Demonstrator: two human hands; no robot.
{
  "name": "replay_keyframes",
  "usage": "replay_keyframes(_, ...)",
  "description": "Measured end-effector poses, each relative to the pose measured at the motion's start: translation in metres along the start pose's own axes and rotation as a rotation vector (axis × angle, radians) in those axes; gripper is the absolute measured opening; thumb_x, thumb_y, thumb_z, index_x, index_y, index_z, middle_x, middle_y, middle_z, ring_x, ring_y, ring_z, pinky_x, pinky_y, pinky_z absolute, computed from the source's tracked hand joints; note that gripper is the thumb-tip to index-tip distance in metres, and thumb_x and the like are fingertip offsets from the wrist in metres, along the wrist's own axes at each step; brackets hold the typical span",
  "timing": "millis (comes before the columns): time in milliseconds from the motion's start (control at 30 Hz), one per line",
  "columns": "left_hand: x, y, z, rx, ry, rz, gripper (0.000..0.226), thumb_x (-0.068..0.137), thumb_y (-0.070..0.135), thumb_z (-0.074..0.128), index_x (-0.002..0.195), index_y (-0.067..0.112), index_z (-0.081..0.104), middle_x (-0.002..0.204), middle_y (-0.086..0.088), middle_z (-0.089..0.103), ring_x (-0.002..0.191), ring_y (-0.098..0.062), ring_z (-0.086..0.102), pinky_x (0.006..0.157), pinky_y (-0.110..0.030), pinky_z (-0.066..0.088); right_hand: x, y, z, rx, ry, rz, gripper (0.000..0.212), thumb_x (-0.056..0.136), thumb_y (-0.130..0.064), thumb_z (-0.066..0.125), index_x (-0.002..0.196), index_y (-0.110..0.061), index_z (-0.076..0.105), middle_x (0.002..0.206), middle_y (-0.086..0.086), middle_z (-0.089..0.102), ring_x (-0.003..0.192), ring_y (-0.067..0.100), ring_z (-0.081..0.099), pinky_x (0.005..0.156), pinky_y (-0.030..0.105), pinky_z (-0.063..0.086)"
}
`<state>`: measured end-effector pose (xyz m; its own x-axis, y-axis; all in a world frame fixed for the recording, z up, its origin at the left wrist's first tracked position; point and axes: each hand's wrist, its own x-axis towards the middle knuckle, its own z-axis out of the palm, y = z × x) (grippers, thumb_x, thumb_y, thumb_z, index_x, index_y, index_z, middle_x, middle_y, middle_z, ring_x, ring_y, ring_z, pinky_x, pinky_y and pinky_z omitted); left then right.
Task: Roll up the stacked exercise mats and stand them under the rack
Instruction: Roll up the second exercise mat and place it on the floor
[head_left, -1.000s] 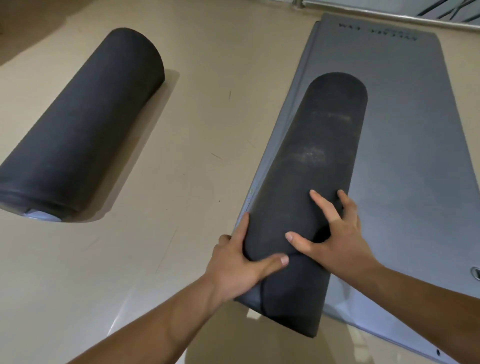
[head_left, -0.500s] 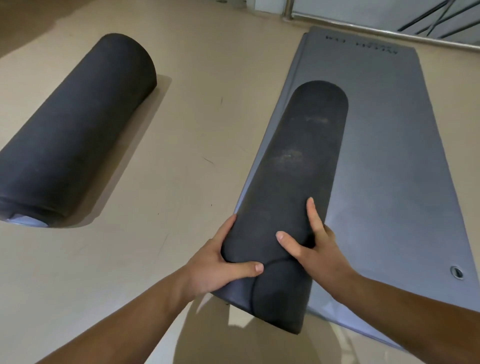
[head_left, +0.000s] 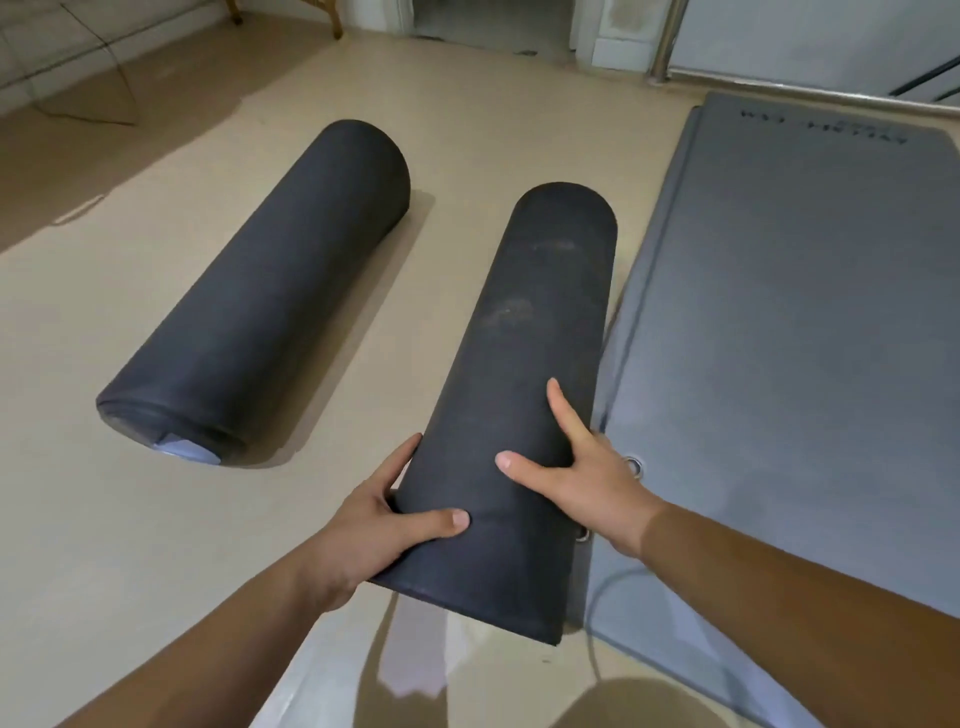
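We judge the task roughly halfway through rolling, and the standing-up has not begun. In front of us is a long cylinder of dark charcoal foam matting, the held roll (head_left: 524, 374). It lies lengthwise away from us, between the beige floor (head_left: 156, 545) and the left edge of the flat grey mat (head_left: 810, 338), and it looks fully wound. Its near end seems lifted off the floor, but we cannot tell whether the far end rests on anything.

Our left hand (head_left: 363, 525) grips the roll's near left flank, with the thumb laid across the top and the fingers curled along and under the side. Our right hand (head_left: 582, 478) holds the opposite flank. Its thumb and forefinger are spread over the top, and the other fingers pass out of sight round the right side.

A second roll (head_left: 260, 306), thicker, dark and cylindrical, lies on its side well to the left with a pale core showing at its near end. It is finished but not yet stood up.

We count two rolled mats, neither upright, and one flat grey mat still to roll. Its left edge hints at another layer beneath, though we cannot say how many are stacked there. One metal eyelet (head_left: 632, 464) shows at its near corner, just beside our right hand. We cannot make out the rack, so both rolls have still to be carried to it, and the flat matting still needs rolling.
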<state>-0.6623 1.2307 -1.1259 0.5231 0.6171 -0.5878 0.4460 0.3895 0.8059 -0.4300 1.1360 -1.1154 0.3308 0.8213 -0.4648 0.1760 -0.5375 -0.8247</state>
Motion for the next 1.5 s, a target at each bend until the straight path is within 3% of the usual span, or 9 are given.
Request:
replay_keyframes(133, 0.011, 0.005, -0.059, 0.043, 0.027, -0.008, 0.120, 0.057, 0.056, 0.100, 0.153, 0.061, 0.029, 0.139, 0.018, 0.061, 0.116, -0.012, 0.069, 0.092, -0.029, 0.060, 0.016, -0.023, 0.048, -0.115, -0.055, -0.079, 0.088, 0.090, -0.062, 0.072, 0.152, -0.072, 0.010, 0.171, -0.009, 0.005, 0.155, 0.017, 0.022, 0.112, 0.024, 0.027)
replay_keyframes(267, 0.013, -0.002, -0.079, 0.107, 0.044, -0.053, 0.113, 0.068, 0.060, 0.091, 0.158, 0.057, 0.024, 0.145, 0.017, 0.055, 0.117, -0.009, 0.065, 0.080, -0.018, 0.058, 0.023, -0.027, 0.075, -0.287, -0.017, -0.120, 0.086, 0.084, -0.075, 0.066, 0.150, -0.075, 0.011, 0.170, -0.010, -0.021, 0.159, 0.020, 0.009, 0.121, 0.033, 0.025)
replay_keyframes(433, -0.014, -0.007, -0.070, 0.757, 0.459, 0.248, 0.089, 0.079, 0.075, 0.068, 0.156, 0.047, 0.034, 0.149, 0.020, 0.043, 0.131, -0.012, 0.051, 0.096, -0.029, 0.053, 0.039, -0.038, 0.091, -0.446, 0.071, -0.155, 0.086, 0.077, -0.088, 0.060, 0.148, -0.075, 0.014, 0.167, -0.010, -0.015, 0.156, 0.029, 0.007, 0.122, 0.042, 0.027)
replay_keyframes(600, -0.028, 0.002, -0.025, 1.106, 0.351, 0.218, 0.112, 0.057, 0.097, 0.052, 0.149, 0.035, 0.031, 0.138, 0.008, 0.036, 0.130, -0.018, 0.037, 0.098, -0.039, 0.051, 0.049, -0.043, 0.087, -0.368, 0.107, -0.218, 0.041, 0.101, -0.063, 0.048, 0.140, -0.074, 0.038, 0.167, -0.005, 0.006, 0.153, 0.023, 0.011, 0.116, 0.030, 0.023)
replay_keyframes(733, -0.017, -0.006, -0.038, 1.008, 0.419, 0.185, 0.110, 0.051, 0.097, 0.061, 0.140, 0.038, 0.034, 0.138, 0.014, 0.039, 0.125, -0.014, 0.042, 0.094, -0.040, 0.053, 0.050, -0.027, 0.067, -0.300, 0.132, -0.303, 0.053, 0.100, -0.050, 0.063, 0.144, -0.066, 0.037, 0.160, -0.011, 0.014, 0.146, 0.018, 0.027, 0.089, -0.009, 0.018)
replay_keyframes(933, -0.016, -0.015, -0.083, 0.698, 0.351, 0.177, 0.111, 0.056, 0.088, 0.076, 0.148, 0.046, 0.031, 0.139, 0.023, 0.045, 0.125, -0.008, 0.052, 0.095, -0.034, 0.058, 0.054, -0.032, 0.092, 0.089, -0.137, -0.083, 0.094, 0.083, -0.067, 0.077, 0.138, -0.086, 0.003, 0.161, -0.021, 0.029, 0.142, 0.017, 0.046, 0.110, 0.039, 0.050)
replay_keyframes(1133, -0.032, -0.025, -0.080, 0.925, 0.565, 0.224, 0.101, 0.074, 0.083, 0.050, 0.161, 0.044, 0.015, 0.155, 0.012, 0.032, 0.138, -0.015, 0.032, 0.104, -0.030, 0.043, 0.063, -0.030, 0.112, 0.061, -0.158, -0.091, 0.098, 0.084, -0.065, 0.076, 0.137, -0.087, -0.004, 0.163, -0.019, 0.025, 0.139, 0.019, 0.048, 0.111, 0.047, 0.051)
replay_keyframes(1367, -0.010, -0.019, -0.113, 0.901, 0.431, 0.103, 0.135, 0.054, 0.100, 0.058, 0.163, 0.040, 0.003, 0.156, 0.008, 0.030, 0.137, -0.016, 0.037, 0.105, -0.035, 0.051, 0.078, -0.068, 0.134, -0.092, -0.002, -0.138, 0.098, 0.089, -0.058, 0.074, 0.157, -0.064, 0.004, 0.160, -0.004, 0.022, 0.114, 0.012, 0.041, 0.058, 0.007, 0.042)
replay_keyframes(1500, 0.007, -0.011, -0.127, 0.653, 0.448, 0.147, 0.117, 0.053, 0.089, 0.073, 0.152, 0.051, 0.024, 0.136, 0.015, 0.045, 0.119, -0.012, 0.054, 0.094, -0.038, 0.059, 0.092, -0.081, 0.135, -0.078, 0.031, -0.204, 0.089, 0.089, -0.061, 0.073, 0.157, -0.064, 0.015, 0.165, -0.006, 0.015, 0.133, 0.020, 0.046, 0.078, 0.008, 0.039)
